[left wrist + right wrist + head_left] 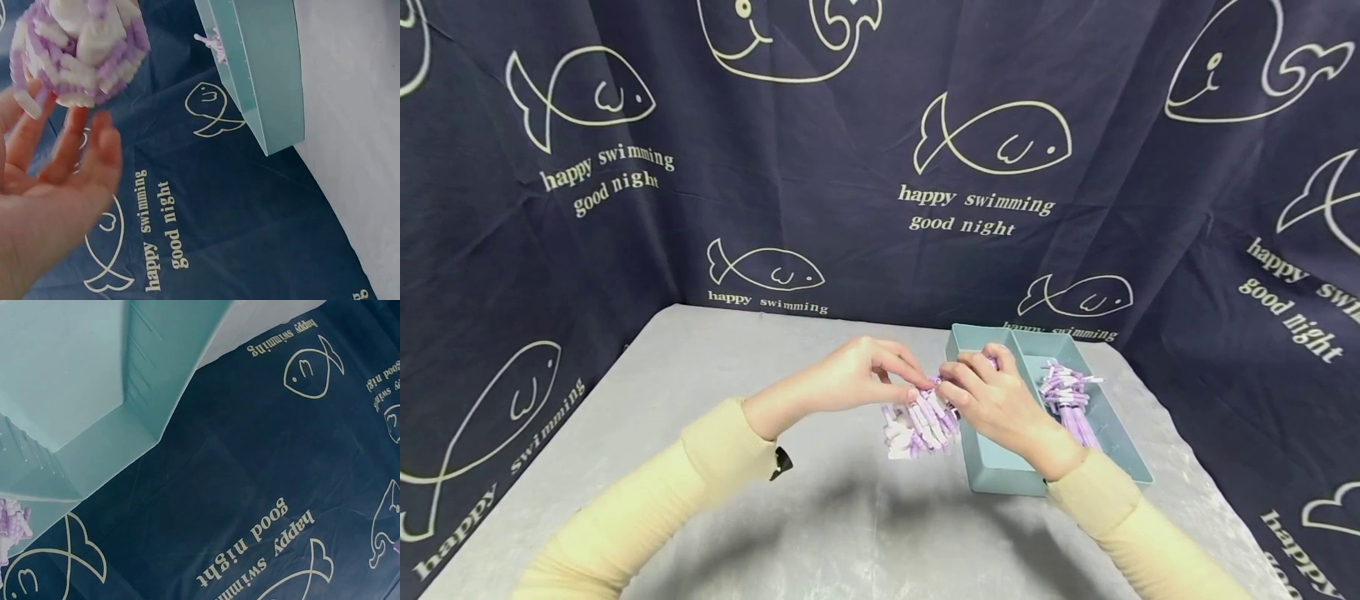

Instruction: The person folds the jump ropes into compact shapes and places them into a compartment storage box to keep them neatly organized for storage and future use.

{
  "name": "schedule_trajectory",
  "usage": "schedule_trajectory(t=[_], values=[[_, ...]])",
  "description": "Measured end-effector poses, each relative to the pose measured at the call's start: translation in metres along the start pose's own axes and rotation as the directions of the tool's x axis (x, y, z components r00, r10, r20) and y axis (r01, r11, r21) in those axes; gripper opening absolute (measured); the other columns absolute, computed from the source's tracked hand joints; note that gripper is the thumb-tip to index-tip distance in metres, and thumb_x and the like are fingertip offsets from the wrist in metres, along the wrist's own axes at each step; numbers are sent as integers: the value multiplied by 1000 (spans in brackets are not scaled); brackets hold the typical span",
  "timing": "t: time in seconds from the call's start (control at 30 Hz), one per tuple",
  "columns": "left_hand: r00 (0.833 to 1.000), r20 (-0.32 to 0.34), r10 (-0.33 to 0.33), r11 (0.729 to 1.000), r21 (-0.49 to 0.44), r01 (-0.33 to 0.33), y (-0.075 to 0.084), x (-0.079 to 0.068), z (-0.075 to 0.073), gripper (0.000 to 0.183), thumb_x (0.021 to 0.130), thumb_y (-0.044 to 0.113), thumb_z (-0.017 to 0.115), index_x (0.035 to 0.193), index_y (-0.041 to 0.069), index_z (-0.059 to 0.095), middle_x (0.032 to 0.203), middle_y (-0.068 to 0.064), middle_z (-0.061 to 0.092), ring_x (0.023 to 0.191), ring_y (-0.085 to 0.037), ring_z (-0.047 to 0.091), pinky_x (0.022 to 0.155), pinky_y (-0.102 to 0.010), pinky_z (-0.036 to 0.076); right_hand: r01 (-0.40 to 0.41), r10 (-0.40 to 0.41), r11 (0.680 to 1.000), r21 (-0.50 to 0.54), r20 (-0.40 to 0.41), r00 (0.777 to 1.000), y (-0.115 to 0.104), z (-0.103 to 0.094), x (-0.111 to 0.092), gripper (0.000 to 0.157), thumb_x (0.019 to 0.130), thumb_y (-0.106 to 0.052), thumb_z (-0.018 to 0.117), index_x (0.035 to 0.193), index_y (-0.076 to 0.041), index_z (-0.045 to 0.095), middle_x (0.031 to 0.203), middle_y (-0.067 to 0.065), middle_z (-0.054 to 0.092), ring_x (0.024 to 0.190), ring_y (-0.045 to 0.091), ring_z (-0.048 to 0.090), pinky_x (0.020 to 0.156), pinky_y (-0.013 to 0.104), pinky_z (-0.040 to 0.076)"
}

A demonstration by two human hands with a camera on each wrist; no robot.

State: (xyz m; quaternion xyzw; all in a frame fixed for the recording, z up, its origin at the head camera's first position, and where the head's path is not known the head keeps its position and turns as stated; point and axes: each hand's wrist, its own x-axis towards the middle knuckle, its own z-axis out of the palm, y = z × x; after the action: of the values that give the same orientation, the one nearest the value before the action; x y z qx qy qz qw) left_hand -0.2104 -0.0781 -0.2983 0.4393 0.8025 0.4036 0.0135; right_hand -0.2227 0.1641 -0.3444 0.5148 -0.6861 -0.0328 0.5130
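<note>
A bundle of knobbly purple-and-white strands (928,423) is held up over the table, left of the tray. My right hand (996,400) grips its upper end, fingers curled over the top. At that same end, the thumb and forefinger of my left hand (880,375) pinch it. In the left wrist view the bundle (84,53) hangs close above the left hand (69,181), whose other fingers are loosely bent. My right hand is out of sight in the right wrist view.
A blue-green divided tray (1007,482) stands on the right of the grey-covered table (700,358). A similar purple-and-white bundle (1071,404) lies in its right compartment. Dark blue fabric (850,192) printed with fish encloses the table's back and sides.
</note>
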Motion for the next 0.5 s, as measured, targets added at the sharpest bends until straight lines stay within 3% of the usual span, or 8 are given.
schedule_trajectory(t=[0.1, 0.23, 0.37, 0.5], values=[[998, 50, 35, 999, -19, -34, 2, 1, -4, 22, 82, 11, 71, 103, 13, 74, 100, 3, 69, 94, -6, 61, 77, -21, 52, 20, -20, 999, 26, -2, 1000, 0, -1, 1, 16, 90, 0, 43, 95, -12, 53, 94, 3, 61, 87, 26, 56, 76, 49, 39], [996, 63, 68, 998, -4, -68, 5, 3, -5, 19, 80, 12, 73, 100, 10, 74, 94, 2, 69, 88, -6, 63, 79, -21, 51, 32, -31, 998, 52, -19, 999, 2, -2, 2, 16, 89, 1, 44, 92, -11, 53, 93, 3, 62, 86, 26, 57, 76, 49, 39], [997, 74, 31, 999, 13, -32, 8, 5, -5, 14, 81, 14, 73, 93, 9, 70, 86, 5, 67, 79, -2, 62, 78, -19, 50, 28, -27, 997, 78, -25, 999, 2, -4, 3, 17, 89, 3, 43, 90, -11, 52, 91, 4, 62, 85, 26, 57, 76, 49, 39], [991, 134, -19, 999, 50, 12, 11, 5, -2, 11, 85, 14, 69, 92, 9, 62, 83, 4, 62, 77, -2, 58, 77, -21, 49, 28, -27, 996, 88, -13, 1000, 2, -5, 4, 17, 90, 2, 42, 89, -11, 53, 91, 4, 62, 85, 25, 57, 76, 48, 39]])
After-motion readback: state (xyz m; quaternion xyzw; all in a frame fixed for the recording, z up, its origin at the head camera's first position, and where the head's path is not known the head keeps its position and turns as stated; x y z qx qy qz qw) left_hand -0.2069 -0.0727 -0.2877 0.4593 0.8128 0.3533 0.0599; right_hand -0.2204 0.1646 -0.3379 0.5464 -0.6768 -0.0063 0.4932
